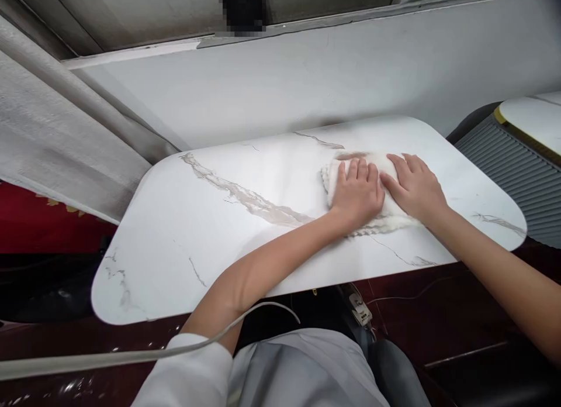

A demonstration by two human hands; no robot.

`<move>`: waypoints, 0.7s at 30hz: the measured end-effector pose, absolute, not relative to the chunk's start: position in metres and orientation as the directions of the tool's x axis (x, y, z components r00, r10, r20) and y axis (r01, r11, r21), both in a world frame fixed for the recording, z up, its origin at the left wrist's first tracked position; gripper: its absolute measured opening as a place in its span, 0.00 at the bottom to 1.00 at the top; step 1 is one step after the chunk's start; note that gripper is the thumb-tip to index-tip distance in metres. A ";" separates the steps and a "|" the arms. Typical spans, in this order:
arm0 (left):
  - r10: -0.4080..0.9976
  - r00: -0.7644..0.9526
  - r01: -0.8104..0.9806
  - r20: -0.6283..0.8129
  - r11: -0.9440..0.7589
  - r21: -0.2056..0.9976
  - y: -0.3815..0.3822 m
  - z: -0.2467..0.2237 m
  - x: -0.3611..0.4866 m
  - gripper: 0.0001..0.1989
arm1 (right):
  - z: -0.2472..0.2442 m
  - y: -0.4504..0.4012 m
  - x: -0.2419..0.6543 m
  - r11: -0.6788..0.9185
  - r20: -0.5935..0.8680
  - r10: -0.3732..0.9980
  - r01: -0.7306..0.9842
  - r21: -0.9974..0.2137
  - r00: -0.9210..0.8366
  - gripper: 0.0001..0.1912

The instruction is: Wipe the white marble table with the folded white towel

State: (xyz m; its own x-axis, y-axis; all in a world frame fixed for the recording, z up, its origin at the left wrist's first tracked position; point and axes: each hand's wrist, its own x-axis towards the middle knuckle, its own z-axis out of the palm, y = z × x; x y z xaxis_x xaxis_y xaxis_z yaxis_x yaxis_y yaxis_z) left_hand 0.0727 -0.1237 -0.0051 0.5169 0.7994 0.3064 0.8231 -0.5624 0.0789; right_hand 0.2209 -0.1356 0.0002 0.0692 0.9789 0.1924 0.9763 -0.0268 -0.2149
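A white cloth (388, 221) with a scalloped edge lies folded on the right half of a white marble-patterned table (175, 231). Both hands rest on top of it. My left hand (358, 190) lies flat over its left part, fingers stretched toward the wall. My right hand (416, 185) presses on its right side with the fingers spread, its thumb close to my left hand. Palms and fingers cover much of the cloth, so its full shape is hidden.
Behind the table runs a pale wall (280, 85) under a window ledge. A light curtain (74, 126) hangs at the left. A grey ribbed piece (512, 167) stands at the right beside another tabletop. A white cable (131, 357) crosses my left arm; a power strip (360, 309) is below.
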 end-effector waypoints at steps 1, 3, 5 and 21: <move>0.788 0.530 0.815 0.314 -0.576 0.070 -0.135 -0.005 0.072 0.25 | 0.001 -0.148 0.220 -0.032 0.192 0.978 0.976 -0.215 0.075 0.33; 0.767 0.546 0.803 0.336 -0.594 0.052 -0.155 -0.006 0.069 0.26 | 0.001 -0.172 0.219 -0.029 0.191 0.979 0.976 -0.214 0.071 0.33; 0.745 0.562 0.791 0.360 -0.612 0.032 -0.174 -0.005 0.066 0.26 | 0.000 -0.193 0.218 -0.027 0.186 0.980 0.977 -0.211 0.068 0.33; 0.653 0.669 0.695 0.355 -0.719 0.010 -0.232 -0.001 -0.016 0.26 | -0.008 -0.263 0.147 0.010 0.244 0.970 0.994 -0.113 0.018 0.33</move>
